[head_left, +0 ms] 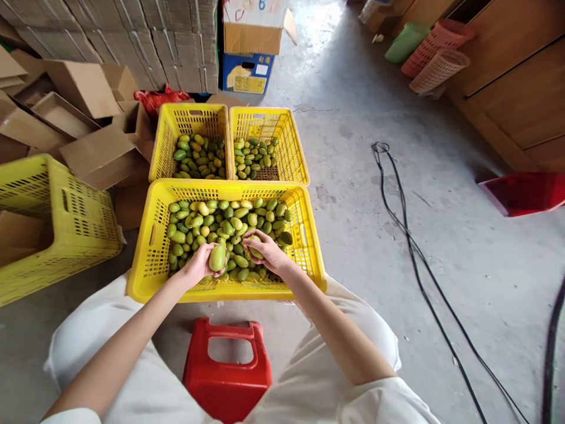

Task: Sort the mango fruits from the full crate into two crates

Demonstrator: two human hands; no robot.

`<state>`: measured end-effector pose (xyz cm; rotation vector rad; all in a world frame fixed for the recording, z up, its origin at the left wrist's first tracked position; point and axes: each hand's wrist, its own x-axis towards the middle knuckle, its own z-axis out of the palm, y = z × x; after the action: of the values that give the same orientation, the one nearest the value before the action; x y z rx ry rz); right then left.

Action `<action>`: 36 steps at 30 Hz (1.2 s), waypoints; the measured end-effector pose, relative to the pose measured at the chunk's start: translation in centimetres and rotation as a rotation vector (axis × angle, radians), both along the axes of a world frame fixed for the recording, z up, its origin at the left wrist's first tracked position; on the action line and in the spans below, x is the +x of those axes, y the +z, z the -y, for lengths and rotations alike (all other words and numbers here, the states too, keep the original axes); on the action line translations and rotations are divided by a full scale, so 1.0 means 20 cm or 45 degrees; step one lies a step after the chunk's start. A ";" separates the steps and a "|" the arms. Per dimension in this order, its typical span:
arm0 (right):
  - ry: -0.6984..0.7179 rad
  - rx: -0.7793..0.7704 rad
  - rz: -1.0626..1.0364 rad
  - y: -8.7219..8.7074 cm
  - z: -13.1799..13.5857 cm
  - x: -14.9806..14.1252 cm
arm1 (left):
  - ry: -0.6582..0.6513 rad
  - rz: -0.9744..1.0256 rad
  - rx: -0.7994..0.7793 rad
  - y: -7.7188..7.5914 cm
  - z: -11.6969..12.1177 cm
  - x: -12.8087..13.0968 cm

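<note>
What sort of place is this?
Probably a produce sorting or packing room: yellow crates holding green fruit, a jumble of cardboard boxes, and a hard grey floor.

You have a gray floor [348,176] under it all, with little bits of dirt and some marks. A big crate [227,290], yellow, is in the middle of the frame; you can't see if its bottom sits flat. A red stool [227,377] stands at the bottom middle. At the left edge you have a yellow bin [83,218], and loose boxes [103,153] lie in a messy heap at the upper left. A blue box [248,73] stands at the top middle. To the right, a black cord [408,234] lies in a long loop.
</note>
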<state>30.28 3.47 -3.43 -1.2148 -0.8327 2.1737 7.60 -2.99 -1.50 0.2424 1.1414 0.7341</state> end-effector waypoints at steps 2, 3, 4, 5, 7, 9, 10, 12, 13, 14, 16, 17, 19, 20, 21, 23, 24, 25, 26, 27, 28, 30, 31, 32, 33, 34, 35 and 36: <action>-0.010 -0.002 0.045 0.00 0.01 0.00 | 0.014 0.010 -0.015 -0.01 0.00 0.00; -0.034 -0.024 0.046 0.00 0.01 -0.01 | 0.020 -0.002 -0.020 -0.01 0.00 0.01; -0.060 -0.054 0.030 0.00 0.01 -0.01 | 0.024 -0.018 -0.016 -0.02 0.00 0.01; -0.087 -0.083 0.005 0.00 0.01 -0.01 | 0.026 -0.039 -0.003 -0.02 0.01 0.01; -0.125 -0.115 -0.051 0.01 0.00 0.00 | 0.018 -0.102 0.045 -0.03 0.01 0.00; -0.149 -0.109 -0.066 0.01 -0.01 0.00 | -0.006 -0.172 0.111 -0.03 0.01 -0.01; -0.157 -0.101 -0.056 0.01 -0.01 0.01 | -0.019 -0.202 0.148 -0.03 0.02 -0.01; -0.180 -0.095 -0.019 0.00 -0.01 0.01 | -0.059 -0.231 0.223 -0.03 0.02 -0.01; -0.198 -0.093 0.001 -0.01 0.00 0.01 | -0.087 -0.229 0.254 -0.03 0.03 -0.01; -0.216 -0.087 0.021 -0.01 0.00 0.01 | -0.114 -0.218 0.273 -0.02 0.03 -0.01; -0.236 -0.057 0.062 -0.01 0.00 0.01 | -0.147 -0.174 0.272 -0.03 0.03 -0.01; -0.232 -0.039 0.080 -0.01 0.00 0.01 | -0.153 -0.143 0.254 -0.03 0.03 0.00; -0.208 -0.023 0.097 -0.01 0.00 0.01 | -0.130 -0.085 0.223 -0.04 0.02 0.00; -0.197 -0.026 0.094 -0.01 0.00 0.01 | -0.115 -0.065 0.219 -0.05 0.02 0.00; -0.187 -0.034 0.086 0.00 -0.01 0.01 | -0.103 -0.054 0.224 -0.05 0.02 0.00; -0.167 -0.063 0.062 0.00 -0.02 0.01 | -0.086 -0.060 0.236 -0.05 0.01 -0.01; -0.159 -0.080 0.049 0.00 -0.02 0.01 | -0.079 -0.076 0.229 -0.05 0.01 -0.01; -0.157 -0.093 0.035 0.00 -0.02 0.01 | -0.066 -0.097 0.211 -0.05 0.01 -0.01; -0.162 -0.102 0.019 -0.01 -0.03 0.02 | -0.039 -0.121 0.186 -0.05 0.01 -0.01; -0.171 -0.105 0.003 -0.01 -0.03 0.02 | 0.004 -0.147 0.163 -0.05 0.01 -0.01; -0.180 -0.101 -0.009 -0.01 -0.02 0.02 | 0.050 -0.168 0.147 -0.06 0.01 -0.01; -0.202 -0.095 -0.034 -0.01 -0.02 0.02 | 0.128 -0.188 0.141 -0.07 0.01 0.00; -0.212 -0.099 -0.048 -0.01 -0.02 0.02 | 0.154 -0.183 0.148 -0.08 0.01 0.01; -0.222 -0.105 -0.063 -0.01 -0.02 0.02 | 0.168 -0.172 0.151 -0.08 0.01 0.01; -0.229 -0.108 -0.080 -0.01 -0.01 0.01 | 0.180 -0.164 0.149 -0.07 0.01 0.01; -0.228 -0.107 -0.098 -0.01 -0.01 0.01 | 0.197 -0.160 0.143 -0.07 0.01 0.02; -0.219 -0.100 -0.113 -0.01 -0.01 0.01 | 0.213 -0.161 0.133 -0.06 0.01 0.02; -0.201 -0.087 -0.121 0.00 -0.01 0.00 | 0.223 -0.165 0.120 -0.04 0.01 0.02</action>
<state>30.37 3.58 -3.52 -1.1591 -0.6069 2.1278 7.96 -3.20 -2.39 0.2746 1.2635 0.9389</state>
